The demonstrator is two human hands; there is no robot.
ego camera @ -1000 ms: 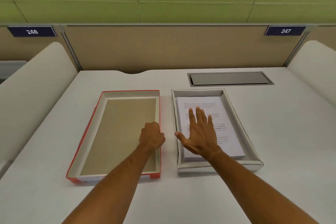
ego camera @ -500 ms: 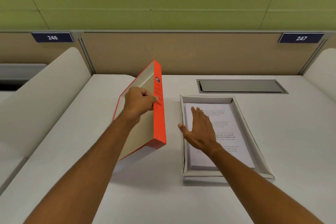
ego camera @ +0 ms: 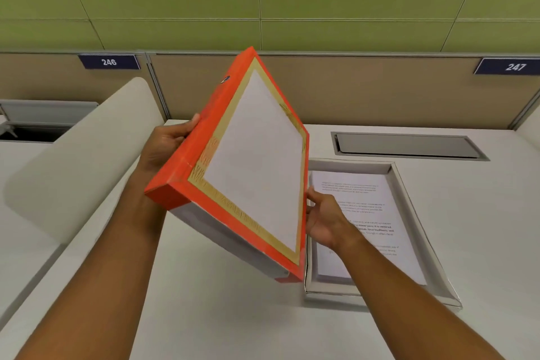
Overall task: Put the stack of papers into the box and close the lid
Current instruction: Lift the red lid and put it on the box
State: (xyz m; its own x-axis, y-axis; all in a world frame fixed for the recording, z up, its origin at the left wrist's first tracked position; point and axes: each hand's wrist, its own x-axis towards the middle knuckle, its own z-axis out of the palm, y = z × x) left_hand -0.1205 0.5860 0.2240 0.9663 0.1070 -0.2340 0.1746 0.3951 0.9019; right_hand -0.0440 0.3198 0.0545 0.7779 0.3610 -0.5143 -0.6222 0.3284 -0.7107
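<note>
The orange lid (ego camera: 251,161), with a white panel and a tan border on its top face, is tilted in the air above the desk, left of the box. My left hand (ego camera: 166,146) grips its far left edge. My right hand (ego camera: 324,219) holds its right edge, fingers partly hidden behind it. The open white box (ego camera: 409,193) lies on the desk at the right. Inside it rests the stack of printed papers (ego camera: 377,213), partly covered by my right forearm.
A grey recessed hatch (ego camera: 406,145) is set in the white desk (ego camera: 219,316) behind the box. A tan partition with number plates 246 (ego camera: 108,62) and 247 (ego camera: 515,66) closes the back. A curved white divider (ego camera: 79,169) rises at the left.
My left hand lifted the lid off the desk and turned it over, so its top face shows. My right hand left the papers and took the lid's right edge.
</note>
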